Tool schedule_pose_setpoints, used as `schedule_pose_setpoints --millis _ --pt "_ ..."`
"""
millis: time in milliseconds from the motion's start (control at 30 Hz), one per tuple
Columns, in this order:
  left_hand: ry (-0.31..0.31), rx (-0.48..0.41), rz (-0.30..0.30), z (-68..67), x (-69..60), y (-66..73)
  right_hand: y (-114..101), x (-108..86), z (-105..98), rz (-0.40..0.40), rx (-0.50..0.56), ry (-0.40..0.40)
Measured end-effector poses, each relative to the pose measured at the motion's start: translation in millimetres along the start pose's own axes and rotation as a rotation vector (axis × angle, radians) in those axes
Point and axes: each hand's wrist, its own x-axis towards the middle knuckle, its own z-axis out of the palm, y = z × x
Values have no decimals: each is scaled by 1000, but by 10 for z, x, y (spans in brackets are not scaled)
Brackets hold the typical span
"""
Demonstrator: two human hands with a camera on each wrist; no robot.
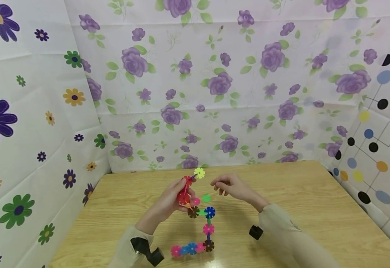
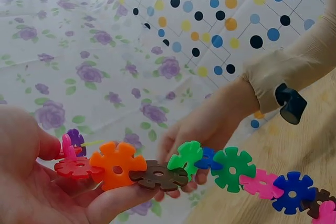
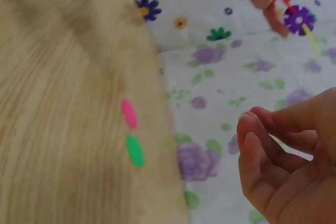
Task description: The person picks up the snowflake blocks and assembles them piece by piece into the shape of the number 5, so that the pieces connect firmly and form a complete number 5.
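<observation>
My left hand [image 1: 178,195] grips a chain of interlocking notched plastic discs [image 2: 116,166] by its red discs [image 1: 183,198]. In the left wrist view, an orange disc and a brown disc [image 2: 163,175] lie across or beside the fingers. A yellow disc [image 1: 199,172] forms the far tip of the chain. From the hand the rest hangs toward me, bending at a blue disc [image 1: 209,212] and at a dark brown disc [image 1: 209,245]. To the right, my right hand [image 1: 233,186] hovers apart from the chain, fingers loosely curled with nothing between them.
Two loose discs, one pink [image 3: 129,114] and one green [image 3: 135,151], lie on the wooden table [image 1: 282,193] between the hands. Patterned cloths [image 1: 195,93] stand behind the table and on both sides. Each forearm wears a black wrist camera [image 1: 256,232].
</observation>
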Motion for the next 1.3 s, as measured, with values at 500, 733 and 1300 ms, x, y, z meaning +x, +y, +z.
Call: schedule_pose_setpoints --millis 500,733,1300 --pt "-11 -58 12 -62 -30 -39 380 242 376 43 -131 -167" --pt "-14 -58 14 -113 -48 -13 411 354 559 10 -239 -174" --pt "-62 -87 21 -149 -103 35 260 605 894 103 -471 -119"
